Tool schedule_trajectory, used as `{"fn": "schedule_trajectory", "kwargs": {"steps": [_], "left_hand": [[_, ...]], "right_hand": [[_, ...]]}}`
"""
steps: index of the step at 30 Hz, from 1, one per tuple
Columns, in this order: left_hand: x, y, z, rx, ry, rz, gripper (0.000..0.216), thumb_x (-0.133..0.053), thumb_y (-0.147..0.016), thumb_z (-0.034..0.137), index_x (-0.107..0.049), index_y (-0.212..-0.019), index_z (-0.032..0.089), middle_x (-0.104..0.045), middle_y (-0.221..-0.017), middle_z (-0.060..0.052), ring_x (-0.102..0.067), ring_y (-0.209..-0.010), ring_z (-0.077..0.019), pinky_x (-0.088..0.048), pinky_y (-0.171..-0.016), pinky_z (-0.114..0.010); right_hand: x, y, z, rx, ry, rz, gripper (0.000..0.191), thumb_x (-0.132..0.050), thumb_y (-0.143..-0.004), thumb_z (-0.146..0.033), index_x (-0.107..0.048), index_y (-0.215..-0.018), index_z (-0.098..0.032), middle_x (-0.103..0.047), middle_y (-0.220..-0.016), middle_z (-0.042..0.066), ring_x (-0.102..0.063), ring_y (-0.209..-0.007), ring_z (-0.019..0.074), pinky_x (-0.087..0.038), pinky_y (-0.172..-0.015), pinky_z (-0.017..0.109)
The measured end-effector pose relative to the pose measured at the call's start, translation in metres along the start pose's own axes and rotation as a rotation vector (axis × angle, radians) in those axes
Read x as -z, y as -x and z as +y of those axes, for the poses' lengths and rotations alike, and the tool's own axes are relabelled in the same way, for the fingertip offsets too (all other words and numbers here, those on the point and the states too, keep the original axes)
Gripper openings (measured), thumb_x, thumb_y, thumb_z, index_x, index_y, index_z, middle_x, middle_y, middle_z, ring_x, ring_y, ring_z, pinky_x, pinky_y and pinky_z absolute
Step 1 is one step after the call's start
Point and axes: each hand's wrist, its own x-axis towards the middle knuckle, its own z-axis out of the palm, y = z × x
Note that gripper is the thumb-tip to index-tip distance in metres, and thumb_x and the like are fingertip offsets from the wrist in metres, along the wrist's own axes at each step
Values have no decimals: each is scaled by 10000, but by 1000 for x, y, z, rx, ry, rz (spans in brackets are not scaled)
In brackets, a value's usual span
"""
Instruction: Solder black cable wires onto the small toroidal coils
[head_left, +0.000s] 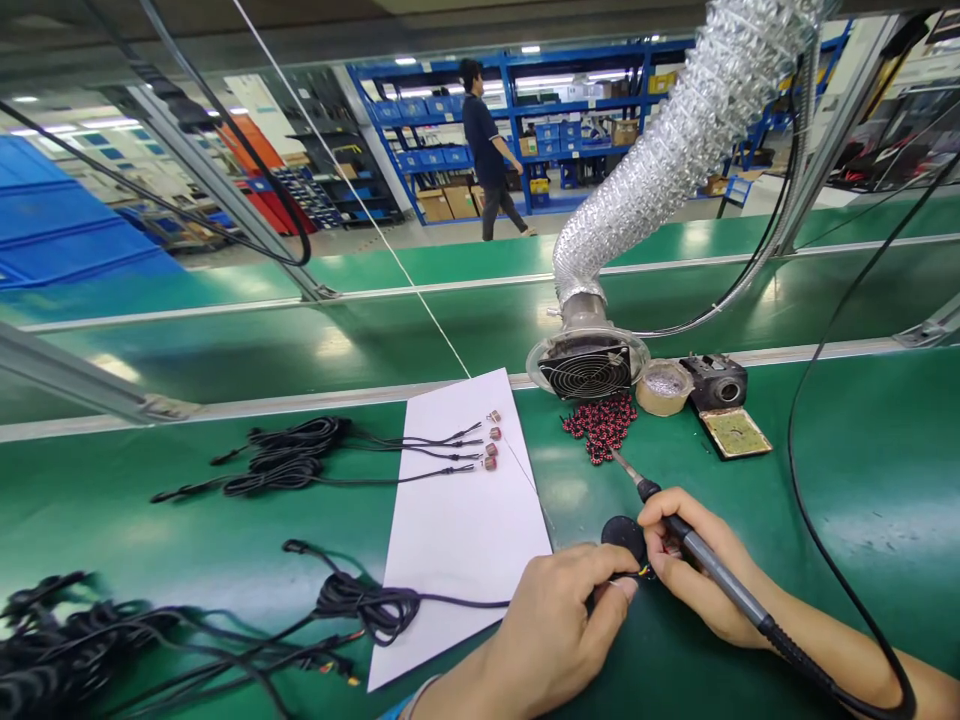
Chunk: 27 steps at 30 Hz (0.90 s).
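My left hand (562, 620) pinches the end of a black cable (465, 602), whose small coloured wires poke out past the fingertips. In my right hand (705, 560) is a soldering iron (716, 570), held like a pen, its tip pointing up-left toward a pile of small red-and-black parts (600, 425). A round black disc (624, 536) sits between the two hands, just beyond the wire ends. Under the cable lies a white sheet (457, 520). On its far part, several small round components (492, 450) sit by the stripped ends of black cables (300, 450).
A fume extractor (589, 370) with a silver duct (660, 150) stands behind the red parts. Beside it are a tape roll (664, 386) and a soldering-iron stand (716, 385) with a sponge tray (736, 433). More cables (90, 650) lie at left. A person (487, 150) walks beyond the bench.
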Motion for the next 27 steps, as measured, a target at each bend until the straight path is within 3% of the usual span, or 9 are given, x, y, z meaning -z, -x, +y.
{"fn": "schedule_trajectory", "kwargs": {"steps": [6,15,22,27], "left_hand": [[2,-1,1,-38,-56,-56,247,-458,-950,225,-697,-1011,228,-708,-820,-20,-646,-726,-159,-449,-659,-245],[1,-1,0,-37,-106,-80,224,-456,-952,220,-675,-999,227,-710,-857,-21,-658,-754,-170,-462,-678,-258],[-2,-1,-1,-29,-82,-19,235,-447,-950,228,-676,-1000,209,-709,-827,-32,-657,-735,-170,-473,-673,-259],[-3,0,-1,-31,-68,-46,245,-439,-954,225,-674,-1023,212,-720,-873,-38,-669,-780,-178,-485,-709,-264]], "right_hand": [[5,0,5,41,113,-78,343,-497,-818,-66,-490,-1110,-245,-586,-778,-54,-552,-645,94,-438,-622,200],[8,2,0,46,155,-180,295,-521,-892,-136,-513,-1171,-232,-603,-792,-37,-559,-639,93,-434,-612,196],[9,0,0,-37,98,-160,431,-505,-752,-15,-508,-1113,-250,-587,-791,-60,-559,-647,90,-421,-612,187],[6,1,3,-60,62,-162,422,-517,-772,-34,-493,-1136,-245,-568,-783,-61,-526,-599,79,-403,-570,178]]}}
